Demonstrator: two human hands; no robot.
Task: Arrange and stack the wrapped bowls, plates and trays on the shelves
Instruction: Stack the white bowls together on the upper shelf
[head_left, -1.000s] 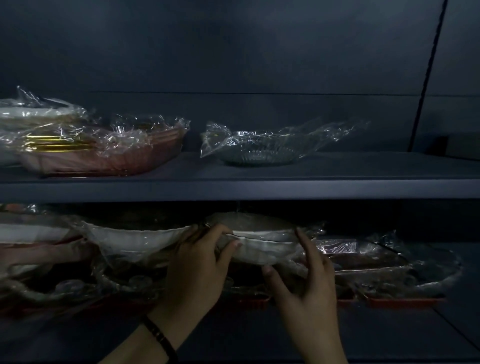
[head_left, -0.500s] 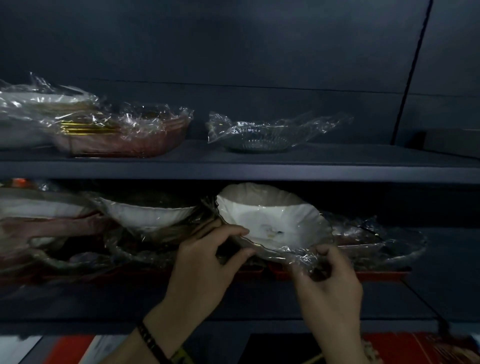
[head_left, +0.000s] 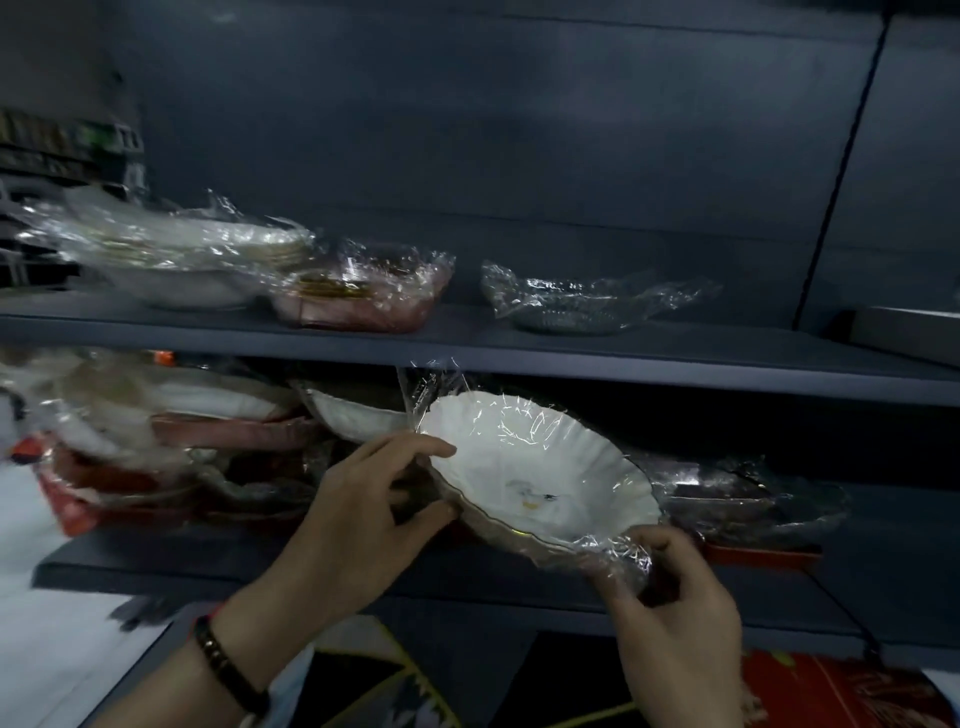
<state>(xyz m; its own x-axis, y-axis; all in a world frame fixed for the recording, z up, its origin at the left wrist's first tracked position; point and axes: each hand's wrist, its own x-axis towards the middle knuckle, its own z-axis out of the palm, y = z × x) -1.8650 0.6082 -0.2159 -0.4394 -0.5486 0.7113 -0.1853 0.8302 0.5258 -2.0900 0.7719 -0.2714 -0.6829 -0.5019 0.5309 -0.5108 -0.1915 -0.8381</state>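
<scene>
Out from the lower tier since a second ago, when it lay flat among the stacked ware, the white scalloped bowl (head_left: 540, 478) is now lifted clear and tipped so that its inside faces the camera. From the head view, it hangs in front of the gap between the upper shelf (head_left: 675, 358) and the lower shelf (head_left: 208, 566), with a tuft of its clear wrap reaching up across the upper shelf's front edge. The left hand (head_left: 358, 519), with a dark bracelet (head_left: 223, 670) on its wrist, grips the bowl's left rim, forefinger above and thumb below. The right hand (head_left: 675, 613) pinches the near right rim through the bunched wrap with curled fingers. Behind the left hand a second white bowl (head_left: 353, 415) sits on the lower shelf, beside a blurred heap of wrapped plates and trays further left. To the right of the held bowl lie dark wrapped trays (head_left: 727, 493). On the upper shelf stand a wrapped stack of white plates (head_left: 182, 249), a pink tray (head_left: 363, 296) touching it, and a wrapped glass dish (head_left: 566, 317) set apart to the right.
</scene>
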